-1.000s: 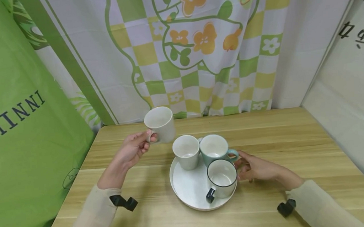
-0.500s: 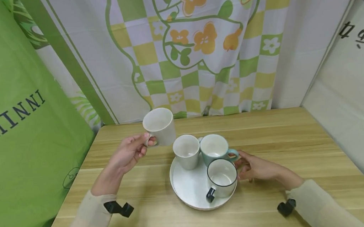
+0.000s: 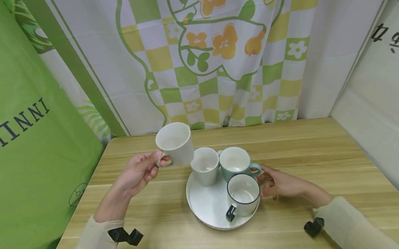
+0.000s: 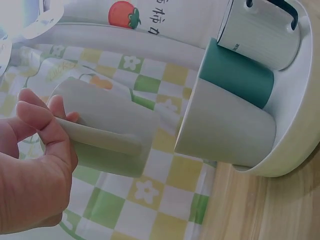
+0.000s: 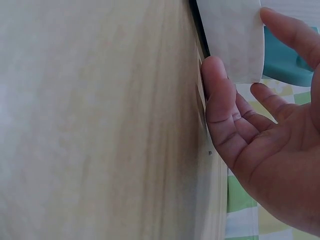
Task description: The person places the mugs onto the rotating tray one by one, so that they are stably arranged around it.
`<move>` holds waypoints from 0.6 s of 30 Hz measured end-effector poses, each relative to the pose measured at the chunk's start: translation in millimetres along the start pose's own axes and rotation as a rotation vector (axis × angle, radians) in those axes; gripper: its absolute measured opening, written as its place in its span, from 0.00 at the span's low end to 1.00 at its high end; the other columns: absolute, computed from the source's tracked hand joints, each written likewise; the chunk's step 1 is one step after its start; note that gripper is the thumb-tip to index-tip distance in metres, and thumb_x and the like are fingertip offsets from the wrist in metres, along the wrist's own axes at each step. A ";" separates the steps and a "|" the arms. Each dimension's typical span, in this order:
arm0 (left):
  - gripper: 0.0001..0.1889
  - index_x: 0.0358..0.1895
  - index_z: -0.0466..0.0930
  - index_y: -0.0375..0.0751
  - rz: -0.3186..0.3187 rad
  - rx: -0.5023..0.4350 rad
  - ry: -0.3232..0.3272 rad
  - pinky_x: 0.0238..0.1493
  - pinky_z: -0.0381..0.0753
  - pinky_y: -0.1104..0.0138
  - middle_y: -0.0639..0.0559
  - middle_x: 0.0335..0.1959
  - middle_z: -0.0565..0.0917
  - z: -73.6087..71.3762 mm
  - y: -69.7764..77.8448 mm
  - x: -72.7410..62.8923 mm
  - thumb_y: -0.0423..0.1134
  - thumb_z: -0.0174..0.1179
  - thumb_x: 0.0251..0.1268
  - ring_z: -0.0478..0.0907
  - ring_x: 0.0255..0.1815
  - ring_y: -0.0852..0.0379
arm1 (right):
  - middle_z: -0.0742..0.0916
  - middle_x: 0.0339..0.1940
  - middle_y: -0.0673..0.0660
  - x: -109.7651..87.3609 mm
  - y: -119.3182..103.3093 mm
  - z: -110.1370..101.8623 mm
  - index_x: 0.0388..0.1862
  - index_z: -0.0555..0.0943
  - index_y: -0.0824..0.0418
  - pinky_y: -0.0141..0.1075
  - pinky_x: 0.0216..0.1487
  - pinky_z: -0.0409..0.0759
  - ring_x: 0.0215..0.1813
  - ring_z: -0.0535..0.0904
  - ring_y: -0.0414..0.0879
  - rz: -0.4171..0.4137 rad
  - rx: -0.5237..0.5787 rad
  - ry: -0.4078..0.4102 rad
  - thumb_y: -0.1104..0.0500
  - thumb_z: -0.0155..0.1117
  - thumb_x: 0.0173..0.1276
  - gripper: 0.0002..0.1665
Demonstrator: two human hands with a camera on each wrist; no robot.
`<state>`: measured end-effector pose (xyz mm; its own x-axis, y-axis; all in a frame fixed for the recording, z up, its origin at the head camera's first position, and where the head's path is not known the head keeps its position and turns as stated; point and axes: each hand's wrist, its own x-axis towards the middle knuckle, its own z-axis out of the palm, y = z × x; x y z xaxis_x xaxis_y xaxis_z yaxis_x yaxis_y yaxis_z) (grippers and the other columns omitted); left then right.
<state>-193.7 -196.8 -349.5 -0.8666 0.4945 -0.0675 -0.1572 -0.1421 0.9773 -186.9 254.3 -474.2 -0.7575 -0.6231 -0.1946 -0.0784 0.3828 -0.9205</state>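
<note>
My left hand [image 3: 136,174] pinches the handle of a plain white mug [image 3: 180,151], held in the air at the back left of the tray. Its mouth faces up, slightly tilted. The round white tray [image 3: 206,206] carries a white cup [image 3: 206,174], a teal mug [image 3: 235,161] with its handle to the right, and a white mug with a black rim and black handle [image 3: 246,203]. At the tray's right side, my right hand [image 3: 283,184] grips its edge. In the right wrist view, curled fingers [image 5: 220,97] sit at the foot of the tray wall [image 5: 235,40], with another digit at the rim.
The tray stands on a wooden table [image 3: 310,147]. A checked, flowered curtain [image 3: 222,60] hangs behind the table's far edge, with a green cloth [image 3: 30,161] on the left and a white printed panel [image 3: 391,105] on the right. A small black camera is strapped to each wrist.
My left hand has drawn slightly left and lower with the white mug, which now overlaps the white cup's rim in the head view. The right hand and tray stay put.
</note>
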 end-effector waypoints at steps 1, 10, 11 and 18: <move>0.14 0.43 0.86 0.43 -0.003 0.005 -0.005 0.22 0.70 0.83 0.60 0.32 0.87 0.5 0.3 -1.3 0.41 0.50 0.79 0.72 0.21 0.73 | 0.76 0.62 0.76 -0.1 -0.6 -0.1 0.78 0.50 0.61 0.38 0.29 0.82 0.41 0.83 0.49 -0.001 0.001 -0.001 0.62 0.70 0.65 0.50; 0.13 0.45 0.85 0.41 -0.008 -0.015 -0.087 0.23 0.72 0.83 0.59 0.34 0.87 8.8 -1.6 -10.8 0.38 0.49 0.80 0.75 0.21 0.73 | 0.77 0.61 0.75 1.0 0.8 -0.4 0.77 0.52 0.60 0.39 0.27 0.82 0.40 0.85 0.47 -0.010 -0.012 -0.002 0.62 0.70 0.65 0.49; 0.13 0.45 0.85 0.41 -0.010 -0.021 -0.098 0.23 0.73 0.83 0.59 0.34 0.87 10.0 -2.0 -12.0 0.38 0.48 0.80 0.75 0.22 0.73 | 0.77 0.61 0.75 1.2 1.1 -0.4 0.77 0.52 0.60 0.39 0.27 0.82 0.40 0.85 0.46 -0.013 -0.014 -0.001 0.62 0.70 0.65 0.48; 0.13 0.46 0.84 0.40 -0.011 -0.016 -0.160 0.23 0.70 0.83 0.60 0.33 0.84 19.2 -4.8 -17.3 0.36 0.48 0.80 0.74 0.22 0.74 | 0.77 0.60 0.75 1.0 1.7 -0.5 0.77 0.52 0.60 0.39 0.26 0.81 0.39 0.85 0.46 -0.015 -0.017 0.001 0.62 0.70 0.65 0.49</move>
<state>-168.9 -188.2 -349.2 -0.7783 0.6264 -0.0435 -0.1747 -0.1494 0.9732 -188.2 254.6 -475.7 -0.7568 -0.6283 -0.1801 -0.1011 0.3847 -0.9175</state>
